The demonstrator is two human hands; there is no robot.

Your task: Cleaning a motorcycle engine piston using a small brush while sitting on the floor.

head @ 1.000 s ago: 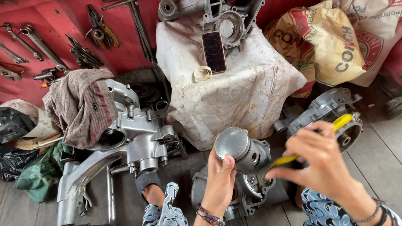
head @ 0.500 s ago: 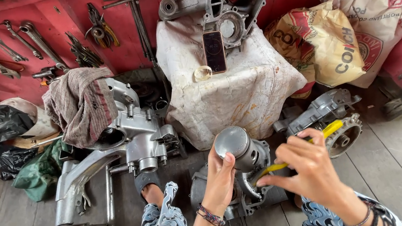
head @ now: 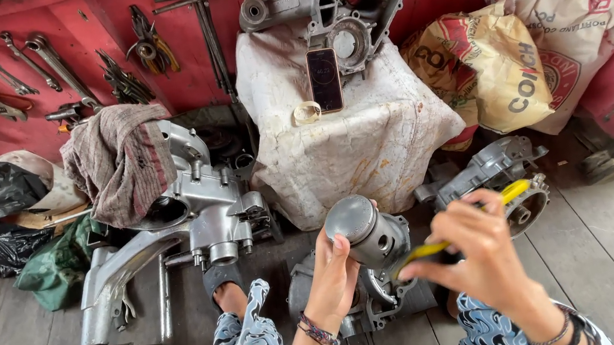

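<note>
We steady the piston [head: 362, 227] with our left hand [head: 333, 280] clasped round its skirt — rigid, smooth, probably slippery metal — while our right hand [head: 481, 241] grips a yellow-handled tool [head: 472, 220].

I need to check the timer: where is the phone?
In the head view, the phone stands upright at top centre on the cloth-covered stand, leaning against the engine casing, beside a tape roll.

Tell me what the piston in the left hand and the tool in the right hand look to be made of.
Piston: dull grey cast metal, probably aluminium, judging by its matte sheen. Tool: yellow handle with a plastic look; it is motion-blurred, so its tip cannot be judged.
</note>
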